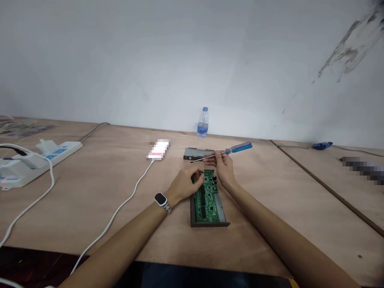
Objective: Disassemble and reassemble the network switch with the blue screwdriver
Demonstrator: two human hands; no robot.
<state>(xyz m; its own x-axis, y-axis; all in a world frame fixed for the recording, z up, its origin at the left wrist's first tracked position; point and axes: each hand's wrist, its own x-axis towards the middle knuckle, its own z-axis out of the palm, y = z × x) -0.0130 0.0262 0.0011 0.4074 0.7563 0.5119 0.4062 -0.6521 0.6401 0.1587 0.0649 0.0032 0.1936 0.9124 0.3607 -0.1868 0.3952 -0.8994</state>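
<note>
A green circuit board [211, 200] lies in a dark metal casing [210, 225] in front of me. Over the far left part of the board is my left hand [189, 180], its fingers curled in toward the thumb. Whatever those fingertips hold, if anything, is too small or hidden to make out. My right hand [223, 166] grips a screwdriver [240, 148] by its metal shaft, the blue clear handle pointing up and right, the tip pointing left above the table. Behind the hands sits a flat grey metal cover [195, 154], partly hidden by the right hand.
A water bottle [203, 126] stands near the wall. To the left are a phone [159, 150] on a white cable [132, 194] and a white power strip [60, 154] with plugs. A blue object [322, 146] and a blurred dark item [363, 169] lie at right, beyond a table seam.
</note>
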